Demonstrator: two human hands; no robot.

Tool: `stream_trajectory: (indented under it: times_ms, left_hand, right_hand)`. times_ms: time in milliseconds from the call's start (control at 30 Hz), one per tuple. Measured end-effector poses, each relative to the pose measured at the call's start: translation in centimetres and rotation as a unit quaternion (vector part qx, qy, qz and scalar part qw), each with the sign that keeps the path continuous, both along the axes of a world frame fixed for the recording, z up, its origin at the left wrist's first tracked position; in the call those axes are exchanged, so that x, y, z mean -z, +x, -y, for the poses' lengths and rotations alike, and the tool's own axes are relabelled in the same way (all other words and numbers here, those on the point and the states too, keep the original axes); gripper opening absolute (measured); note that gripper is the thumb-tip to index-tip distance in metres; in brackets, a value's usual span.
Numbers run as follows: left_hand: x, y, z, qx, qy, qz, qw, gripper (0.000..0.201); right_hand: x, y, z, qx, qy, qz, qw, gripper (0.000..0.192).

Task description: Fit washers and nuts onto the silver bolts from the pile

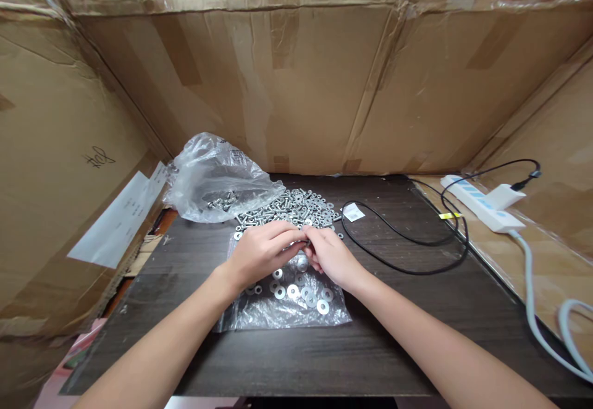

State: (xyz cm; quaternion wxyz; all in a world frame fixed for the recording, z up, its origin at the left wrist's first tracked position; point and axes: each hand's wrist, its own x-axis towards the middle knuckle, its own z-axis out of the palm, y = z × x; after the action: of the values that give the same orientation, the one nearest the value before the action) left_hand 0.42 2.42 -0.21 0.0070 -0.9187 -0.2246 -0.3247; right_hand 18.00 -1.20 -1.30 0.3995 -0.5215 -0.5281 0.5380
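My left hand (265, 249) and my right hand (332, 257) meet fingertip to fingertip above a clear plastic bag (287, 317). Both are closed in a pinch. A bit of dark metal shows between the fingers, too small and covered to name. Loose flat washers (293, 291) lie on the plastic below my hands. Just beyond my fingers spreads a pile of silvery bolts (266, 211), with nuts and washers (319, 206) mixed in at its right side.
A crumpled clear bag (208, 177) with some bolts inside stands at the back left. To the right are a small white label (353, 212), a looped black cable (403, 269) and a white power strip (484, 205). Cardboard walls (315, 88) enclose the dark table (384, 347).
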Motion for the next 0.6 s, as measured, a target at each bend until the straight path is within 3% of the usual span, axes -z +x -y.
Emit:
stream_trajectory:
  times_ms: [233, 333, 400, 467, 533, 600]
  left_hand:
    - [-0.2, 0.2, 0.2, 0.004, -0.01, -0.008, 1.0, 0.022]
    - [-0.4, 0.4, 0.4, 0.017, -0.054, 0.016, 0.998, 0.02]
    - [-0.6, 0.6, 0.6, 0.019, -0.131, 0.059, 0.989, 0.017]
    - [-0.8, 0.8, 0.6, 0.001, -0.262, 0.113, 0.959, 0.014]
    - [-1.2, 0.8, 0.4, -0.015, -0.421, 0.147, 0.895, 0.016]
    - [-1.5, 0.6, 0.1, -0.005, -0.559, 0.155, 0.815, 0.019]
  right_hand:
    - [-0.8, -0.1, 0.1, -0.018, -0.093, -0.103, 0.99, 0.044]
    - [-0.6, -0.1, 0.1, -0.023, -0.093, -0.077, 0.992, 0.049]
    - [-0.5, 0.0, 0.2, 0.012, -0.016, 0.001, 1.0, 0.053]
    - [-0.5, 0.2, 0.5, 0.063, 0.147, 0.108, 0.981, 0.051]
    - [-0.7, 0.5, 0.7, 0.091, 0.308, 0.193, 0.927, 0.041]
    - [-1.0, 0.8, 0.9, 0.088, 0.403, 0.247, 0.877, 0.025]
